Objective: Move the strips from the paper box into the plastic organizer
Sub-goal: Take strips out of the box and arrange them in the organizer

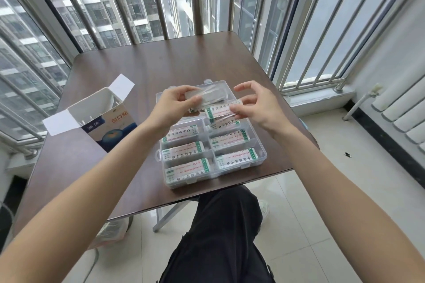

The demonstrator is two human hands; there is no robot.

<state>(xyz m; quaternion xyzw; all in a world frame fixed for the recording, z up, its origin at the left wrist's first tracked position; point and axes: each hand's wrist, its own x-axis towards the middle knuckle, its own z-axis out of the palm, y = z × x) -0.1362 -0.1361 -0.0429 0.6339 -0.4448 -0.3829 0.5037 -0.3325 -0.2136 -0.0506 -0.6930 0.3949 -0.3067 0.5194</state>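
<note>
Item: paper box [108, 119], standing at the left edge of the table [142, 69], top flaps open — I read "创口贴" in orange on its white-and-blue face.

Item: plastic organizer [212, 145], clear, at the near right corner of the table. Its compartments hold strips [182, 153] in white wrappers with green ends and red and black print (too small for me to read).

Item: left hand [172, 104], over the organizer's far end, fingers and thumb pinching a pale stack of strips [207, 95].

Item: right hand [257, 105], beside it, thumb and fingertips pinching one printed strip [220, 111] above a far right compartment.

Surface: dark brown wood-grain table on a metal frame.

Room: pale tiled floor, barred windows facing high-rise blocks — a white radiator [402, 112] at right.
</note>
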